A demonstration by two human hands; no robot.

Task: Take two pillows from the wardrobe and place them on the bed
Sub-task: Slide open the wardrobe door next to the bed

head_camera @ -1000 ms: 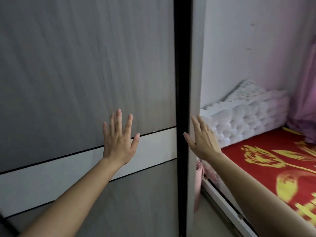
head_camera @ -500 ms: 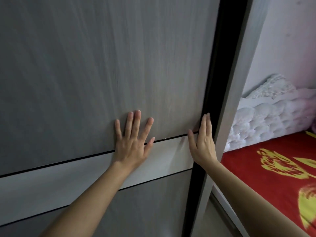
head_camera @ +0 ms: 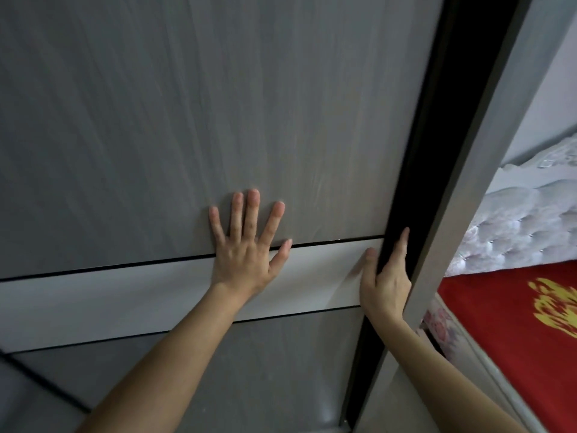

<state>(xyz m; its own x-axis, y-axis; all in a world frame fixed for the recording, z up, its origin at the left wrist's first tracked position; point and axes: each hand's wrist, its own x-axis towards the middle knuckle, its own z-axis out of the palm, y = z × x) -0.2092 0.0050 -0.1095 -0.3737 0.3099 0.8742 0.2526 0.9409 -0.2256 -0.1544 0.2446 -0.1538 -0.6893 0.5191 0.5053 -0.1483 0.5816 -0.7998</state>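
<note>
A grey sliding wardrobe door [head_camera: 156,135] with a white band across it fills most of the view. My left hand [head_camera: 246,248] lies flat on the door with its fingers spread, across the top line of the white band. My right hand [head_camera: 385,276] grips the door's right edge, with the fingers curled into a narrow dark gap [head_camera: 443,135] and the thumb on the white band. The bed [head_camera: 515,323] with a red cover and yellow pattern lies at the right. No pillows are in sight; the wardrobe's inside is hidden.
The wardrobe's grey side panel [head_camera: 468,198] runs down right of the gap. A white tufted headboard [head_camera: 530,226] stands at the bed's head against a pale wall. A narrow strip of floor separates wardrobe and bed.
My right hand has gone from open near the door's edge to gripping it. My left hand has pressed flat on the door. The view has swung left and a dark gap has widened.
</note>
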